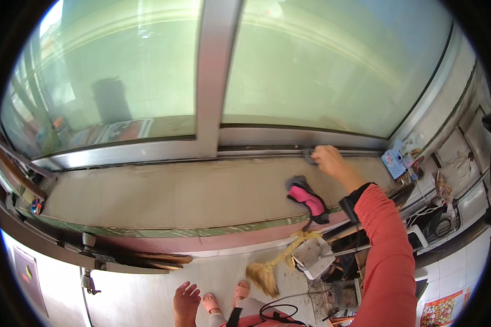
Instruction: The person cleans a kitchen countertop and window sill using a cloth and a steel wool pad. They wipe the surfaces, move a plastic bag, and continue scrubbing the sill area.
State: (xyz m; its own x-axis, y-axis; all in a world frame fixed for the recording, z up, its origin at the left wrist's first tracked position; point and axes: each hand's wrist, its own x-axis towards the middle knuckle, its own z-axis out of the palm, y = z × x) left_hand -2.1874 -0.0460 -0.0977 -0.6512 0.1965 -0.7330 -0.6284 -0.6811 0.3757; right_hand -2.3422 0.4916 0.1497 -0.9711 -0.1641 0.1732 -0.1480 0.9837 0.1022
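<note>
My right hand (327,158) reaches out to the sliding window's metal track (266,153). Its fingers are closed on a dark, crumpled scrubber or cloth (309,156), blurred and partly covered by the fingers, at the track. Nearer to me, a pink and dark grey cloth item (307,198) lies on the window sill (167,196), one end hanging over the front edge. My left hand (186,300) is low in the view above the floor, fingers apart and holding nothing. Behind the track stand the greenish glass panes (311,73) in their metal frame (215,81).
A blue box (393,160) and small items stand at the sill's right end. A straw broom (264,276) and a white dustpan (313,257) are below the sill. Wooden boards (163,258) jut out at lower left. Cluttered shelving with cables (429,216) is at right.
</note>
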